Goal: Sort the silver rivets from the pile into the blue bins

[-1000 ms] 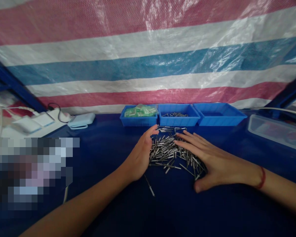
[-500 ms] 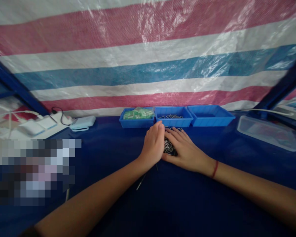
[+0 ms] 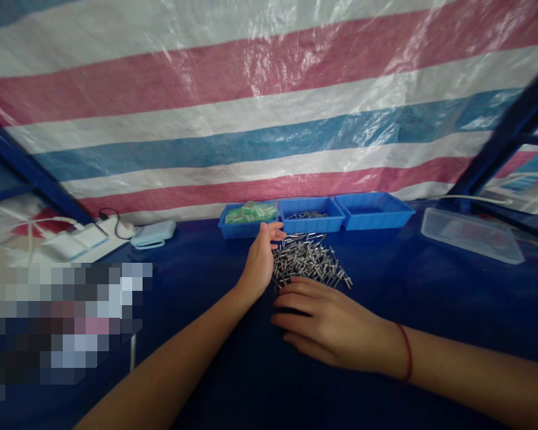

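Centrally placed: one pile of pins, bordered by two hands

Pile of pins [image 3: 307, 260]: metal, slender, laid at many angles; heaped on the dark blue table [image 3: 381, 286], just in front of the bins. A few pins are laid roughly crosswise along its far edge.

Left hand [image 3: 257, 266]: set at the pile's left edge, on its side, palm turned toward the pins. Its fingers are extended and its thumb is raised; the hand is well opened, and nothing is seen to be gripped.

Right hand [image 3: 325, 319]: set palm down at the pile's near edge. Its fingers are parted and loosely bent, with the index finger placed against or just over the nearest pins. Nothing is seen to be grasped; the palm is hidden. A red cord [image 3: 407, 352] is worn at the wrist.

Bins, three, blue, set side by side: green packets [image 3: 251, 211] are held in the left bin [image 3: 246, 231]; loose pins are held in the middle bin [image 3: 314, 225]; the right bin [image 3: 372, 221] is placed at the row's end.

Sundries: a translucent lid [image 3: 473, 236] is laid farther right; a pale blue case [image 3: 153, 235] and a white power strip [image 3: 96, 239] are kept at left. Behind, a striped sheet [image 3: 269, 131] is hung.
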`<control>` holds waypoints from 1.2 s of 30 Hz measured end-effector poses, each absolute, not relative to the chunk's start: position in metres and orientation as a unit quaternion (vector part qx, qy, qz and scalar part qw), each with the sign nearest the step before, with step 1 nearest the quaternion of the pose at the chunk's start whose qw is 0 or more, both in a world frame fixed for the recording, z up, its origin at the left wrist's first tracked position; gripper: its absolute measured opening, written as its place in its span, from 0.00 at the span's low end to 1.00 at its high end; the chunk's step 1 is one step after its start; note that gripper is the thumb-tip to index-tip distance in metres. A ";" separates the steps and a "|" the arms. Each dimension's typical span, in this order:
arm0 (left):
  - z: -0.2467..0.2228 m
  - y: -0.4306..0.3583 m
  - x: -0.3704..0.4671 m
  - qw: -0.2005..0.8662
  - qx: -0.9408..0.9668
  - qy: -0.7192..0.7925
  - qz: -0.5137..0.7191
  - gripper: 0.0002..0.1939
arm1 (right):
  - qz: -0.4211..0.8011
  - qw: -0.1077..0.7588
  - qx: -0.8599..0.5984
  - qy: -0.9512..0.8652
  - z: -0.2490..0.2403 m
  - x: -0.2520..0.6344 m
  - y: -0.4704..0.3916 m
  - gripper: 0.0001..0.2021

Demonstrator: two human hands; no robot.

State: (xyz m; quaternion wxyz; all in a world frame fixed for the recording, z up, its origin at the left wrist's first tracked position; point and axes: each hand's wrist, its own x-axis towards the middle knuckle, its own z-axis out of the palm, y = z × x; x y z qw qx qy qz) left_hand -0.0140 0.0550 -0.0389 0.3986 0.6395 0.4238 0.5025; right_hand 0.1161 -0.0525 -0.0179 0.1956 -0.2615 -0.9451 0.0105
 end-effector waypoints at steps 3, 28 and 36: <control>-0.039 0.054 -0.013 0.402 0.646 0.419 0.495 0.34 | -0.030 0.220 -0.296 -0.929 -0.019 0.129 -0.052 0.12; -0.025 0.017 -0.014 0.102 0.883 0.197 0.413 0.12 | 0.354 0.524 -0.493 -0.597 -0.001 0.149 -0.043 0.08; -0.025 0.003 -0.003 0.157 0.818 0.244 0.497 0.03 | 0.485 0.553 -0.475 -0.484 0.001 0.147 -0.043 0.08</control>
